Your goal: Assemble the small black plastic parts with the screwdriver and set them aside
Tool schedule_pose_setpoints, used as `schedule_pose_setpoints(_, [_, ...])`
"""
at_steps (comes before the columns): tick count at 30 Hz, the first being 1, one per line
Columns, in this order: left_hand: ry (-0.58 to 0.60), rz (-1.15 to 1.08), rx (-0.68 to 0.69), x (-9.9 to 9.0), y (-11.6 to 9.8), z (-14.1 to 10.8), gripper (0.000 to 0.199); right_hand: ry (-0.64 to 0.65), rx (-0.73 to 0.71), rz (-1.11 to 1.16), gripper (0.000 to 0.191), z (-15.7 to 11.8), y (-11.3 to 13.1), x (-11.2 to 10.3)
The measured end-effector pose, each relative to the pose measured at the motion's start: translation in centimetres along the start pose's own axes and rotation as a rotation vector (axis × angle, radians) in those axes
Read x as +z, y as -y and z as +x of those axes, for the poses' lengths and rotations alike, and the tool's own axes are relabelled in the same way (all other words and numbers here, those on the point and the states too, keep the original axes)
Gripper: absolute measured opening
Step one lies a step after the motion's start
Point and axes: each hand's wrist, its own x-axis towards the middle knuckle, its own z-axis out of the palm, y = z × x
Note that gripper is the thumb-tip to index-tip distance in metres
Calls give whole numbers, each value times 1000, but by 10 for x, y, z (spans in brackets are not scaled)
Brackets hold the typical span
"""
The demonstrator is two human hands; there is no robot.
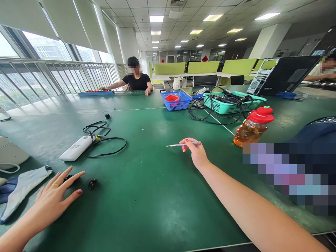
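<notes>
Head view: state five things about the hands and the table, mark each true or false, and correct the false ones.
1. The right hand holds a screwdriver. True.
2. The bottle has a red lid. True.
3. The left hand grips the bottle. False: it is open, near a small black part.
4. The blue basket holds a red container. True.
5. The green basket stands at the table's left edge. False: it stands right of the blue basket.

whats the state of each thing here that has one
Screwdriver, gripped in the right hand
Left hand, spread open
Bottle, red lid on, amber liquid inside
Black cable at white device, loosely looped
Blue basket, holding a red container
Teal basket, heaped with cables
Ceiling lights, lit
Window blinds, partly lowered
</notes>
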Motion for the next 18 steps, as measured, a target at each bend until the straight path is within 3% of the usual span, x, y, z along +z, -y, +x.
schedule_pose_setpoints(7, [170,-51,145,-3,-45,11,43,-16,3,-1,37,0,-1,-1])
schedule_pose_setpoints(11, [116,-68,158,-12,-57,11,41,-7,1,8,36,-1,0,-2])
schedule_pose_setpoints(14, [-20,-70,-17,-27,-50,9,42,-7,8,0,36,-1,1,-3])
schedule_pose_setpoints(16, [-105,-38,-198,-35,-37,9,42,-8,16,-4,36,-1,0,-3])
schedule_pose_setpoints(18, [-134,-17,-265,-39,-19,9,44,-4,19,-4,36,-1,0,-2])
